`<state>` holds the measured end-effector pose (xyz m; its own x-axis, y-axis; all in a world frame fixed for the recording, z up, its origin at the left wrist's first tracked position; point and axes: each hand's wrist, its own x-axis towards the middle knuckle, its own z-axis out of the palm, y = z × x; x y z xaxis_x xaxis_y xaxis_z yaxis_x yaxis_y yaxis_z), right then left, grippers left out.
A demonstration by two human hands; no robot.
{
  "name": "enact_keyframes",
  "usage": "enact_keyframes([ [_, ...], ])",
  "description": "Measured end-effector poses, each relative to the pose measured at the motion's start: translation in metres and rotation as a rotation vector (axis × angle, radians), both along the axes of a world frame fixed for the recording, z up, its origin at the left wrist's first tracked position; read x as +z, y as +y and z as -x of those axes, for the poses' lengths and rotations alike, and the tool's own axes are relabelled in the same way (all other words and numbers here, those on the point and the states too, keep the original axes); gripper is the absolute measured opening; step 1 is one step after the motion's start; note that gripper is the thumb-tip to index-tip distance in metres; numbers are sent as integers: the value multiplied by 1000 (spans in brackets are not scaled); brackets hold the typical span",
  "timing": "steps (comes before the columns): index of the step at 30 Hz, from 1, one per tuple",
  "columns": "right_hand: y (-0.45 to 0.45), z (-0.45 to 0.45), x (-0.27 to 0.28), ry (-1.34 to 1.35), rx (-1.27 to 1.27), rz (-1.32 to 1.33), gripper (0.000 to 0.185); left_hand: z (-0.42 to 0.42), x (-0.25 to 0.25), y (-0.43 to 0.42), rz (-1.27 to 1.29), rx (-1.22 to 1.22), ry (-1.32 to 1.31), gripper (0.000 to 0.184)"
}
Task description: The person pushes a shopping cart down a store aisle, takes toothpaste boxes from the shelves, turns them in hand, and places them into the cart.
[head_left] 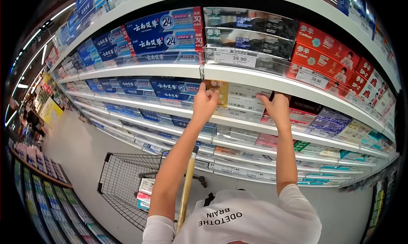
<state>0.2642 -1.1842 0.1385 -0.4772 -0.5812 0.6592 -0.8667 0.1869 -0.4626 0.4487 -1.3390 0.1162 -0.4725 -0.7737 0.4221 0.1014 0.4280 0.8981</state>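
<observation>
Both my hands reach into the second shelf, under the edge of the shelf above. My left hand point(206, 100) is at the left side of a gold and white box point(244, 97), its fingers curled close to the gold end; what they grip is hidden. On the right, my right hand point(277, 108) is at the other end of the white boxes, thumb apart and pointing left, the other fingers partly hidden under the shelf edge. Blue boxes point(172, 89) stand left of my left hand. Dark red boxes point(304, 110) lie right of my right hand.
A shelf edge point(250, 74) with price tags runs just above my hands. Black and red boxes point(325, 53) fill the shelf above. A wire shopping cart point(127, 176) holding some packages stands lower left, beside a yellow pole point(186, 188). Another display point(46, 193) is at far left.
</observation>
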Motion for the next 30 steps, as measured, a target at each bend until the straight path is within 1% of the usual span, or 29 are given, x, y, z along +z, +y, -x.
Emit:
enact_keyframes([
  [1, 2, -5, 4, -80, -14, -14, 45, 0, -4, 1, 14, 1, 30, 55],
  [3, 7, -10, 9, -260, -35, -111, 48, -6, -7, 7, 57, -33, 30, 63],
  [4, 6, -9, 2, -111, -56, 34, 47, -11, -5, 17, 39, -25, 15, 68],
  [6, 5, -9, -19, 190, -103, 325, 45, -19, -12, 26, 10, -74, 30, 72],
  [7, 7, -11, -25, 162, -68, 348, 45, -24, -12, 34, -7, -78, 28, 74],
  [9, 15, -16, -36, 105, 2, 386, 46, -34, -20, 45, 44, -38, 25, 77],
  [10, 20, -22, -35, 211, 17, 435, 45, -41, -24, 51, 68, -16, 22, 79],
  [11, 29, -32, -33, 224, 37, 440, 43, -52, -26, 60, 115, 36, 4, 79],
  [13, 52, -50, -29, 282, 167, 379, 46, -81, -30, 76, 215, 150, -34, 80],
  [15, 63, -69, -42, 38, 467, 398, 48, -106, -40, 89, 188, 133, 188, 71],
  [17, 68, -94, -46, -496, 873, 333, 46, -126, -30, 114, 88, 120, 283, 61],
  [18, 68, -105, -56, -866, 940, 264, 44, -136, -33, 125, -41, 159, 320, 58],
  [19, 66, -110, -58, -985, 881, 107, 40, -152, -39, 132, -378, 152, 304, 63],
  [21, 51, -131, -71, -1482, 881, -52, 32, -172, -61, 146, -708, 323, 314, 59],
  [22, 44, -132, -88, -1557, 895, -127, 29, -182, -68, 154, -777, 355, 380, 49],
  [23, 37, -136, -109, -1636, 908, -210, 27, -198, -67, 160, -898, 232, 390, 39],
  [24, 35, -143, -124, -1722, 913, -295, 25, -205, -66, 172, -890, 302, 368, 36],
  [25, 33, -156, -119, -1802, 853, -295, 21, -214, -67, 184, -885, 369, 338, 32],
  [27, 28, -163, -124, -1865, 896, -429, 18, -226, -73, 205, -897, 425, 231, 36],
  [29, 24, -173, -118, -1906, 849, -479, 18, -231, -69, 219, -950, 512, 167, 40],
  [30, 22, -177, -122, -1917, 852, -497, 19, -231, -74, 225, -885, 572, 155, 40],
])
